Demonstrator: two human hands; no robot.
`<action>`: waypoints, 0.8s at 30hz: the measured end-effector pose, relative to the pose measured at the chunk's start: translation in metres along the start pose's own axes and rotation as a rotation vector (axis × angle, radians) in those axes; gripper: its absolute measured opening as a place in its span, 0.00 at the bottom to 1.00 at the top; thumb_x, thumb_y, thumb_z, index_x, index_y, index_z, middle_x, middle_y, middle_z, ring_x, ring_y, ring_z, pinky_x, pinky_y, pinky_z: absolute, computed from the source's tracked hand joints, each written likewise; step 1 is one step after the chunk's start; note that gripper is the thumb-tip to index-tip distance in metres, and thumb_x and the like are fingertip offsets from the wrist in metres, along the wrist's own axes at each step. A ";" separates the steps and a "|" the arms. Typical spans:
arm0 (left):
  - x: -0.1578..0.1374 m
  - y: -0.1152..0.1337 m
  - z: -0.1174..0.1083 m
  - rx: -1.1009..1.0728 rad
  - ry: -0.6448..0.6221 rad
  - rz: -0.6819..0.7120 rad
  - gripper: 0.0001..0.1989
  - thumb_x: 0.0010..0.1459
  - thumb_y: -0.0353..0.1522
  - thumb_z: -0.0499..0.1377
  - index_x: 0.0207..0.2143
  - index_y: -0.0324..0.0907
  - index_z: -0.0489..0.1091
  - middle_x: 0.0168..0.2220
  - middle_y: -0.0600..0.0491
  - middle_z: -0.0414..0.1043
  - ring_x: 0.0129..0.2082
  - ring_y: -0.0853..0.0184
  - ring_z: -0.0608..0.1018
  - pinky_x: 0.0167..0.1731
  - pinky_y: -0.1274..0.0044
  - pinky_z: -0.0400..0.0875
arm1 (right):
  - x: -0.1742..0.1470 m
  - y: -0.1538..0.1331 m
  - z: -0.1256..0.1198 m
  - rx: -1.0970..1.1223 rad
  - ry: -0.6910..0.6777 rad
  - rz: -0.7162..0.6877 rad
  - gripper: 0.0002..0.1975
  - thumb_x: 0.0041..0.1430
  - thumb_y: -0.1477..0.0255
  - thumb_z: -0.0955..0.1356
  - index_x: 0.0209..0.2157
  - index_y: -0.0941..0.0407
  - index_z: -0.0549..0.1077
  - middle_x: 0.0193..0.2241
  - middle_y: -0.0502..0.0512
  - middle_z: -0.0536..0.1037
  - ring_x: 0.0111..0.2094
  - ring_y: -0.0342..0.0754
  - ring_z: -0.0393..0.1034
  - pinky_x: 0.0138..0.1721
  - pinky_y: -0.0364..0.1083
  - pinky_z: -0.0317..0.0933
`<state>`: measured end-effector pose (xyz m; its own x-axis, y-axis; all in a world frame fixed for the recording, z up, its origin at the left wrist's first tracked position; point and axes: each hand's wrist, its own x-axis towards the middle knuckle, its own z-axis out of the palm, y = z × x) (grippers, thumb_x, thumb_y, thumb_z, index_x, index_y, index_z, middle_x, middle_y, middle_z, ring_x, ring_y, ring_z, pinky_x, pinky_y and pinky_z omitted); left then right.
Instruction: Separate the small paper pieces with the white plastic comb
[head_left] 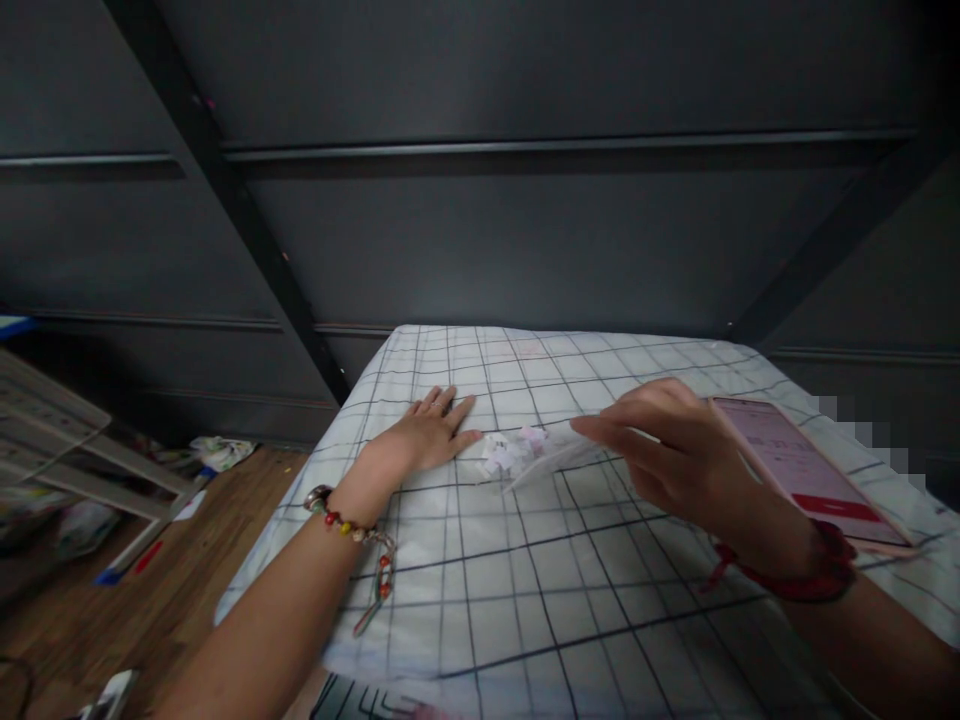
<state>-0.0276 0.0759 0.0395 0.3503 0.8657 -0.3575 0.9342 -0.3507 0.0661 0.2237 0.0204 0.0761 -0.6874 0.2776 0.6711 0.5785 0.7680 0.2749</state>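
Note:
My left hand [424, 435] lies flat on the checked cloth, fingers spread, its thumb close to a small pile of white and pinkish paper pieces [504, 455]. A clear plastic bag [559, 455] stretches from the pile toward the right. My right hand [660, 445] pinches the bag's right end between thumb and fingers, raised a little above the cloth. The paper pieces seem to be inside or under the bag; I cannot tell which. A beaded bracelet [358, 530] circles my left wrist, and a red band [806, 575] my right.
A phone [814, 475] with a lit screen lies right of my right hand. White checked cloth [525, 570] covers the table. Dark panels [487, 240] rise behind it. Left and below are a wooden floor [225, 520], a rack [90, 440] and a red object [148, 557].

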 end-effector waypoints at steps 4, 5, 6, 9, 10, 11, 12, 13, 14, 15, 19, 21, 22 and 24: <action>0.002 -0.003 0.003 0.003 0.011 0.002 0.35 0.64 0.49 0.38 0.66 0.39 0.39 0.67 0.46 0.32 0.65 0.51 0.38 0.60 0.62 0.42 | -0.008 0.011 -0.001 0.053 -0.043 0.015 0.21 0.52 0.87 0.59 0.42 0.51 0.64 0.24 0.47 0.71 0.25 0.43 0.61 0.29 0.45 0.56; 0.002 -0.004 0.003 0.004 0.016 0.004 0.35 0.65 0.49 0.38 0.66 0.39 0.39 0.67 0.45 0.32 0.65 0.51 0.38 0.60 0.62 0.42 | -0.010 0.015 -0.002 0.047 -0.056 0.027 0.22 0.51 0.88 0.58 0.42 0.50 0.64 0.24 0.47 0.71 0.26 0.44 0.61 0.29 0.46 0.56; 0.003 -0.004 0.003 0.005 0.021 0.008 0.34 0.65 0.49 0.38 0.66 0.39 0.40 0.67 0.45 0.32 0.65 0.51 0.39 0.60 0.62 0.42 | -0.013 0.019 -0.002 0.031 -0.068 0.039 0.22 0.50 0.88 0.58 0.43 0.50 0.64 0.24 0.48 0.71 0.26 0.45 0.61 0.30 0.47 0.56; 0.002 -0.004 0.003 0.008 0.032 0.015 0.34 0.64 0.49 0.38 0.66 0.40 0.39 0.67 0.46 0.33 0.65 0.51 0.39 0.60 0.62 0.43 | -0.016 0.023 -0.001 -0.026 -0.066 0.061 0.22 0.49 0.88 0.59 0.43 0.51 0.64 0.25 0.49 0.70 0.28 0.46 0.60 0.30 0.48 0.55; 0.001 -0.003 0.003 0.007 0.034 0.016 0.34 0.64 0.49 0.38 0.66 0.40 0.39 0.67 0.46 0.33 0.65 0.51 0.40 0.60 0.62 0.43 | -0.016 0.021 0.001 -0.034 -0.052 0.065 0.22 0.50 0.88 0.59 0.42 0.52 0.64 0.25 0.49 0.70 0.28 0.46 0.60 0.30 0.47 0.55; 0.001 -0.003 0.003 0.005 0.036 0.017 0.34 0.64 0.49 0.38 0.66 0.40 0.39 0.67 0.47 0.34 0.65 0.51 0.40 0.60 0.62 0.43 | -0.015 0.019 0.002 -0.033 -0.036 0.062 0.21 0.50 0.88 0.59 0.42 0.52 0.64 0.25 0.49 0.70 0.27 0.46 0.59 0.29 0.47 0.55; 0.000 -0.003 0.002 0.004 0.039 0.018 0.35 0.64 0.50 0.38 0.66 0.41 0.39 0.67 0.48 0.34 0.65 0.51 0.40 0.60 0.62 0.43 | -0.013 0.016 0.004 -0.025 -0.023 0.050 0.20 0.50 0.87 0.59 0.42 0.53 0.63 0.25 0.49 0.70 0.27 0.45 0.59 0.29 0.47 0.55; 0.000 -0.002 0.002 0.003 0.042 0.020 0.34 0.64 0.50 0.38 0.66 0.41 0.39 0.67 0.48 0.34 0.65 0.51 0.40 0.60 0.62 0.43 | -0.012 0.013 0.005 -0.017 -0.017 0.036 0.20 0.51 0.87 0.59 0.42 0.54 0.63 0.25 0.49 0.70 0.26 0.45 0.59 0.28 0.46 0.55; 0.000 -0.002 0.002 0.000 0.044 0.025 0.34 0.64 0.49 0.37 0.66 0.41 0.39 0.67 0.48 0.34 0.65 0.51 0.40 0.60 0.62 0.43 | -0.011 0.012 0.006 -0.016 -0.017 0.022 0.19 0.51 0.87 0.59 0.42 0.54 0.63 0.25 0.48 0.70 0.26 0.44 0.59 0.28 0.46 0.55; 0.000 -0.002 0.002 -0.002 0.045 0.029 0.34 0.64 0.49 0.37 0.66 0.40 0.40 0.67 0.48 0.34 0.65 0.51 0.39 0.60 0.62 0.43 | -0.010 0.011 0.007 -0.023 -0.023 0.013 0.19 0.51 0.87 0.59 0.42 0.54 0.63 0.24 0.48 0.70 0.26 0.44 0.59 0.28 0.45 0.55; 0.000 -0.003 0.004 -0.003 0.060 0.070 0.34 0.64 0.49 0.37 0.66 0.40 0.40 0.67 0.47 0.34 0.65 0.52 0.39 0.60 0.62 0.43 | -0.011 0.015 0.007 -0.128 -0.037 0.048 0.18 0.50 0.87 0.59 0.39 0.54 0.64 0.23 0.49 0.69 0.26 0.45 0.59 0.28 0.46 0.54; 0.000 -0.004 0.005 0.004 0.072 0.091 0.33 0.64 0.49 0.36 0.66 0.41 0.40 0.67 0.48 0.34 0.65 0.52 0.39 0.60 0.63 0.43 | -0.011 0.016 0.006 -0.147 -0.028 0.070 0.17 0.50 0.87 0.59 0.39 0.54 0.64 0.23 0.49 0.69 0.26 0.46 0.59 0.28 0.46 0.54; 0.001 -0.004 0.005 0.005 0.071 0.093 0.33 0.65 0.49 0.36 0.66 0.41 0.40 0.67 0.49 0.34 0.65 0.53 0.39 0.60 0.64 0.43 | -0.011 0.015 0.006 -0.137 -0.016 0.071 0.18 0.50 0.87 0.59 0.39 0.54 0.63 0.23 0.49 0.69 0.27 0.46 0.60 0.28 0.46 0.55; 0.001 -0.003 0.005 0.001 0.057 0.089 0.33 0.65 0.48 0.37 0.66 0.41 0.40 0.67 0.48 0.34 0.65 0.53 0.39 0.61 0.65 0.42 | -0.008 0.011 0.005 -0.102 -0.001 0.052 0.19 0.50 0.87 0.59 0.41 0.54 0.63 0.24 0.48 0.69 0.26 0.45 0.60 0.28 0.46 0.55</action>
<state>-0.0307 0.0758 0.0347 0.4350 0.8501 -0.2967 0.8992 -0.4272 0.0944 0.2332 0.0294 0.0704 -0.6554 0.3165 0.6858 0.6553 0.6898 0.3079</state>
